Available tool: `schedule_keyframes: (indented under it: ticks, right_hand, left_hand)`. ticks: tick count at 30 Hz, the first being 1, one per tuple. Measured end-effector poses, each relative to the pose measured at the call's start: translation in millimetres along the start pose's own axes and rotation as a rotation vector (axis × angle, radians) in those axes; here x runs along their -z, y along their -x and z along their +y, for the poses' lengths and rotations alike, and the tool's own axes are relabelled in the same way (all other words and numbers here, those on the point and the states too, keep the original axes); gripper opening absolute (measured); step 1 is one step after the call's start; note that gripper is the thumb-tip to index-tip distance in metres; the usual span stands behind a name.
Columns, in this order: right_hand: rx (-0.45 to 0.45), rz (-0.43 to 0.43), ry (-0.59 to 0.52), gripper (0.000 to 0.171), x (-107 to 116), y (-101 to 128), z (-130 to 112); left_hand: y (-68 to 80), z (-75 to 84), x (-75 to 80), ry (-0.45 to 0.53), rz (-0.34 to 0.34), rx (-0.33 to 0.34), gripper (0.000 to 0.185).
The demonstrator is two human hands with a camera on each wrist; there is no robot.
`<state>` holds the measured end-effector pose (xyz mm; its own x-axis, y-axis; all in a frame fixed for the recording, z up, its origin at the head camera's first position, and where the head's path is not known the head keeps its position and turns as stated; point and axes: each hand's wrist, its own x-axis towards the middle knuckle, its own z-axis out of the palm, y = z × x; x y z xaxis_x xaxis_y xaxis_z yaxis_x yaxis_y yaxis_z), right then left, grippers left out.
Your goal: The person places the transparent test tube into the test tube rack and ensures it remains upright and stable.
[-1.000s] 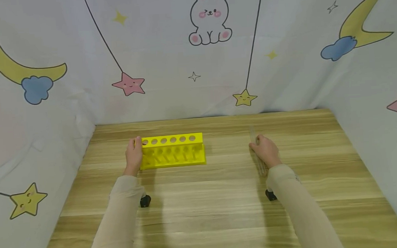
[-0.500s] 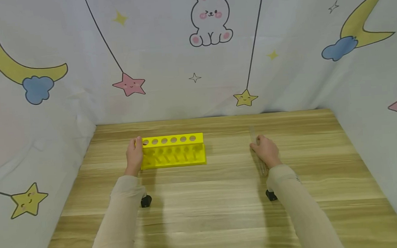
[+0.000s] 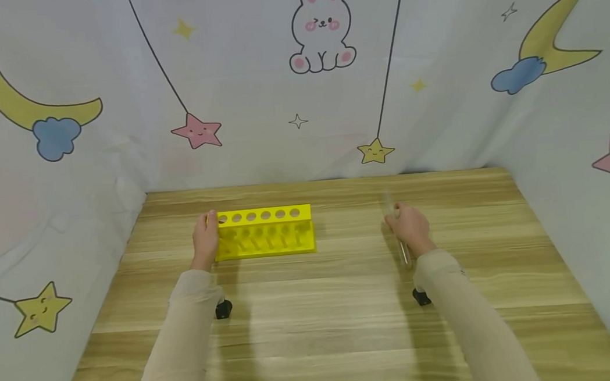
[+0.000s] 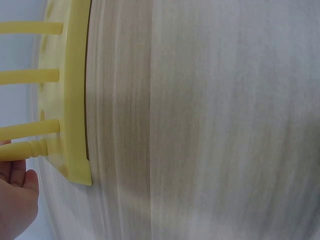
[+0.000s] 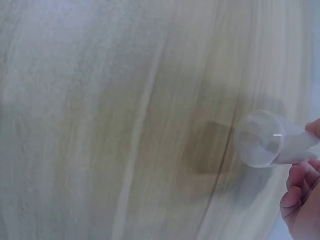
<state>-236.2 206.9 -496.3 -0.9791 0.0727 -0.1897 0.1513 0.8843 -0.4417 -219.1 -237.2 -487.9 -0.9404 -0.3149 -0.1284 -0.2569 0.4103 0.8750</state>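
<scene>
- A yellow test-tube rack [image 3: 264,232] is shown standing on the wooden counter [image 3: 345,328], left of centre, with a row of six round holes along its top plate.
- The left hand [image 3: 205,237] is placed against the left end of the rack, the thumb laid on the upper corner and the fingers wrapped round the end piece.
- In the left wrist view, the rack's base plate [image 4: 75,95] and its pegs are seen from the side, with the hand [image 4: 17,197] touching the nearest peg at the lower left edge of the frame.
- A clear glass test tube [image 3: 402,248] is gripped by the right hand [image 3: 409,228], well apart from the rack, on the right half of the counter.
- The tube is held lengthwise through the curled fingers, one end projecting toward the wall [image 3: 299,97] and the other toward the sleeve [image 3: 447,286].
- In the right wrist view, the open mouth of the tube [image 5: 265,140] is seen above the counter, pinched between fingertips [image 5: 300,190] at the right edge; its shadow is cast on the wood beside it.
- Whether the tube touches the counter cannot be told.
- The counter is enclosed by a printed cloth bearing a rabbit [image 3: 321,26], stars and moons.
</scene>
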Motion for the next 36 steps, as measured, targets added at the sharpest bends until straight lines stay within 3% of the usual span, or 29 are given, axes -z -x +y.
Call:
schedule_keyframes:
  ticks: [23, 36]
  right_hand:
    - [-0.009, 0.041, -0.001, 0.043, 15, 5, -2]
    - [0.021, 0.054, -0.021, 0.041, 28, 5, -5]
  left_hand:
    - [-0.5, 1.0, -0.1, -0.003, 0.007, 0.014, 0.057]
    - [-0.8, -2.2, -2.0, -0.006, 0.025, -0.035, 0.059]
